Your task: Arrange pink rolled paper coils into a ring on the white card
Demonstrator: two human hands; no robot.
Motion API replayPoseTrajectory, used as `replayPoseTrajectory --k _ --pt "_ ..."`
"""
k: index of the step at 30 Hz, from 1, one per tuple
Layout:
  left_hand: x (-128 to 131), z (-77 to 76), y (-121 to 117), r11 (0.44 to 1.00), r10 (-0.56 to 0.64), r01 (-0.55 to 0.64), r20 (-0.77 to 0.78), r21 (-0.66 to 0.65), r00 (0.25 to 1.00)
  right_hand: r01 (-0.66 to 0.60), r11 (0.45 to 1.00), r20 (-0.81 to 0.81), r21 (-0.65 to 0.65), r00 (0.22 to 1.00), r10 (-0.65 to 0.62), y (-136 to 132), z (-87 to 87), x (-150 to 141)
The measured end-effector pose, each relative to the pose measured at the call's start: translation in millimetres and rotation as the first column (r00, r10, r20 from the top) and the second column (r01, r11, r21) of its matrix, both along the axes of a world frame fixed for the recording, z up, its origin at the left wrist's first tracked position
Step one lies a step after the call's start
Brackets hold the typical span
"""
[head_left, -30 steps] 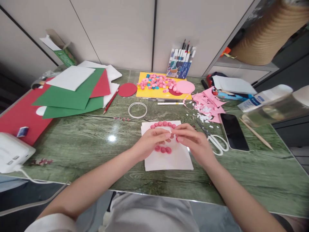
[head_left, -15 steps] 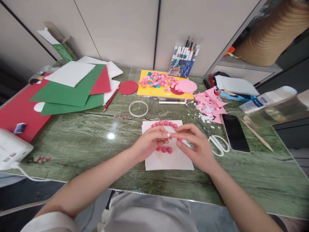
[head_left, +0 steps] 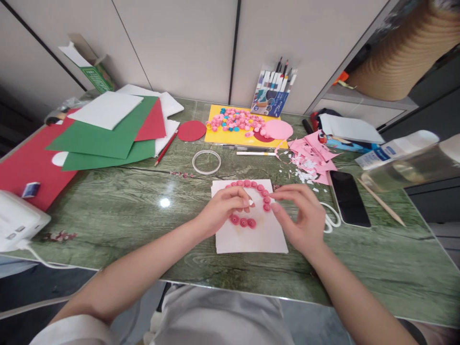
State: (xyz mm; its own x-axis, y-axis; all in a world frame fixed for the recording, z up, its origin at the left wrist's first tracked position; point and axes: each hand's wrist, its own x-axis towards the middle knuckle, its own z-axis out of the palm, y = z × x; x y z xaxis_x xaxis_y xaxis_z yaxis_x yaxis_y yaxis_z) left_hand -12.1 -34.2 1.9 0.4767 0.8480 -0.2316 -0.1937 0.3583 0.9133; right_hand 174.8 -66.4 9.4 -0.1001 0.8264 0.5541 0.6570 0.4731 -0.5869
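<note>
Over a sheet of white paper point(head_left: 251, 241), my left hand point(head_left: 230, 203) is closed, pinching a small white piece point(head_left: 250, 203) between its fingertips. Whether anything else sits behind that piece is hidden by the fingers. Pink rolled-paper coils point(head_left: 247, 183) lie in a curve on the sheet, partly covered by my left hand. Close to the coils on the right side, my right hand point(head_left: 300, 213) has its thumb and fingers apart and nothing visible in them.
White-handled scissors point(head_left: 332, 218) lie partly behind my right hand, beside a phone point(head_left: 350, 199). Pink paper scraps point(head_left: 312, 151), a tape ring point(head_left: 206, 162) and yellow card point(head_left: 215, 136) bearing many coils stand farther back. Green and red sheets point(head_left: 104, 139) are stacked left.
My right hand has drawn away to the right from my left hand, uncovering coils on the curve's right side. My left hand stays in about the same place with the white piece.
</note>
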Motion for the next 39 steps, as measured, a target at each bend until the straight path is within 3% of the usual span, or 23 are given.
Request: replayPoseTrajectory --k 4,8,12,16,22,25,28,34,39 --pt "-2 1.6 -3 0.950 0.060 0.008 -0.208 0.312 0.976 -0.012 0.999 -0.043 -0.039 0.999 0.010 1 2.6 -1" --pt "-1 5.7 -8 0.869 0.127 0.063 -0.344 0.491 0.930 -0.043 0.998 0.017 -0.050 0.999 0.044 -1 2.7 -5" --pt "1 8.9 -10 0.813 0.168 0.104 -0.402 0.573 0.900 -0.037 0.999 0.075 -0.032 0.996 0.039 -1 0.2 -5" --pt "2 8.5 -13 0.793 0.187 0.113 -0.417 0.599 0.890 -0.058 0.998 0.143 0.022 0.988 0.054 0 -2.1 -5" --pt "2 8.8 -16 0.767 0.217 0.082 -0.377 0.636 0.900 -0.041 0.971 0.239 0.236 0.971 -0.017 -2 -3.4 -8" --pt "2 10.2 -18 0.776 0.203 0.044 -0.315 0.629 0.927 -0.052 0.916 0.318 0.398 0.944 -0.084 -2 -4.3 -6" --pt "1 11.0 -20 0.821 0.175 0.005 -0.259 0.571 0.950 -0.088 0.866 0.376 0.493 0.919 -0.121 -2 -5.5 -1" --pt "1 10.3 -20 0.940 0.083 -0.022 -0.166 0.341 0.983 -0.131 0.842 0.403 0.524 0.909 -0.109 0 -9.8 6" --pt "3 7.6 -18 0.989 0.053 -0.039 -0.095 0.141 0.994 -0.118 0.821 0.417 0.559 0.896 -0.155 0 -8.1 9"
